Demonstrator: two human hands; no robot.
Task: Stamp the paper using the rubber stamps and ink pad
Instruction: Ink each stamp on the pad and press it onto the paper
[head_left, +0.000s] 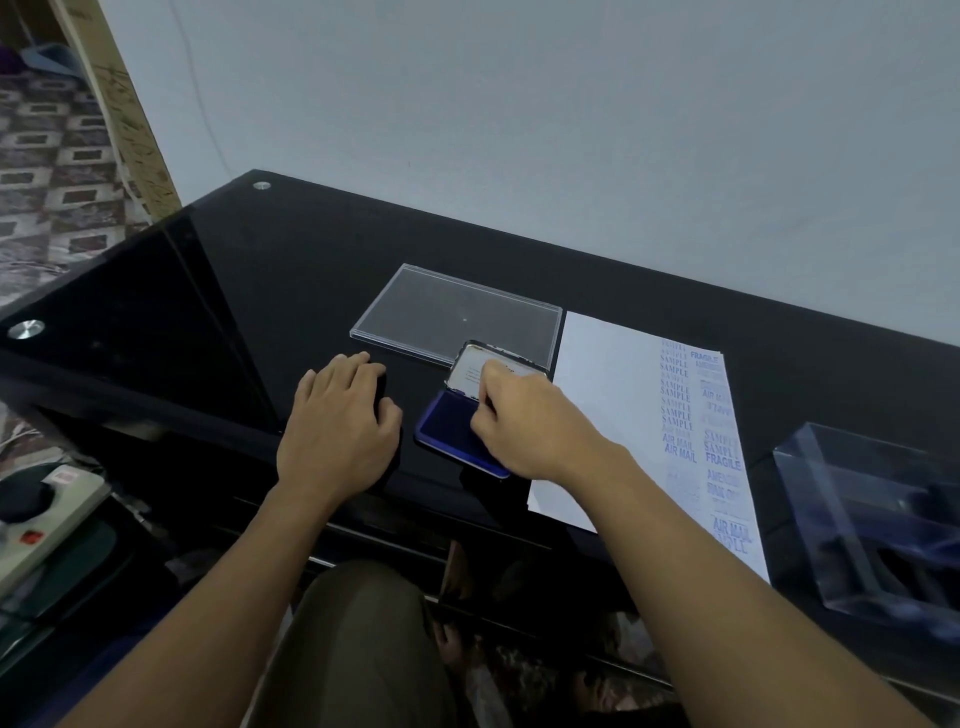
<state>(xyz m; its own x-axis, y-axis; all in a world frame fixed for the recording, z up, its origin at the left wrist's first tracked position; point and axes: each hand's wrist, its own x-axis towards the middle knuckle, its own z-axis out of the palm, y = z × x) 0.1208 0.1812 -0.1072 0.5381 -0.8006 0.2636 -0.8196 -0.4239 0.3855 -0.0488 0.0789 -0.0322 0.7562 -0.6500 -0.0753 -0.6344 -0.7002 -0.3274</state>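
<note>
My right hand (524, 421) hides part of the ink pad (441, 423) and anything its curled fingers may hold. What lies under my left hand (337, 431) I cannot make out.

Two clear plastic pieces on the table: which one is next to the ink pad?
The flat lid, just behind the ink pad; the deeper box sits at the right, beyond the paper.

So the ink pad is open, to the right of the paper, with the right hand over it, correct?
Not quite: the head view shows the open ink pad, with the right hand over it, lying to the left of the paper, not the right.
</note>
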